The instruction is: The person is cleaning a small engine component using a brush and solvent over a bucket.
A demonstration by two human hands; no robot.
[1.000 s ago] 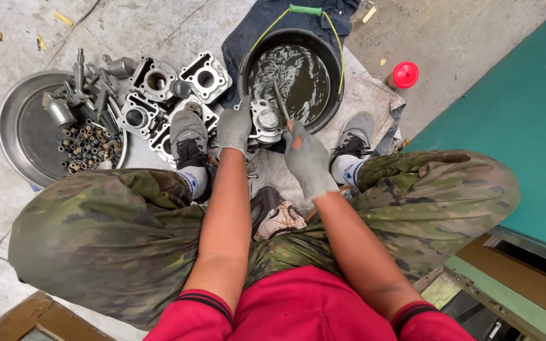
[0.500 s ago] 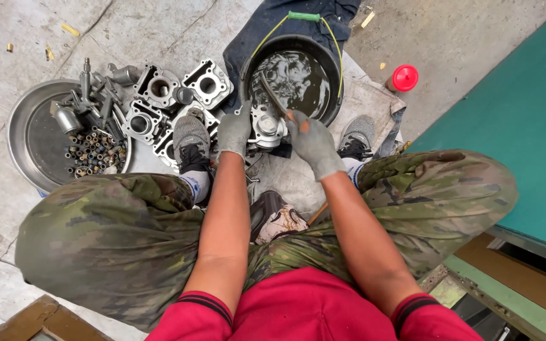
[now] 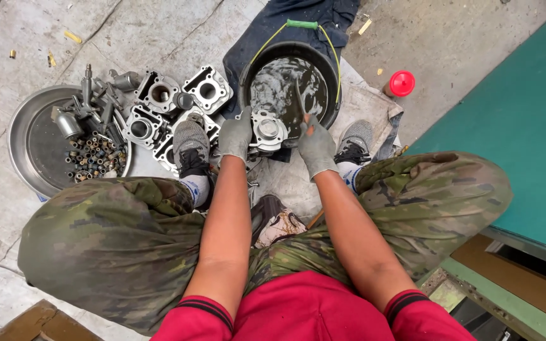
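Both arms stretched forward between knees. Left hand [image 3: 235,134] fingers clamped on engine cylinder [image 3: 268,129] at the black bucket [image 3: 248,69] rim; right hand [image 3: 315,144] fingers closed round brush [image 3: 299,101], tilted over it

An informal open-air engine repair workshop is shown. A rough concrete floor [image 3: 45,38] is seen across the top of the frame. Bare engine cylinder blocks [image 3: 178,104] are laid out at upper left beside a round metal tray [image 3: 30,158] heaped with bolts and small parts. A black bucket [image 3: 333,72] of dark wash liquid is set at upper centre on soiled cloth.
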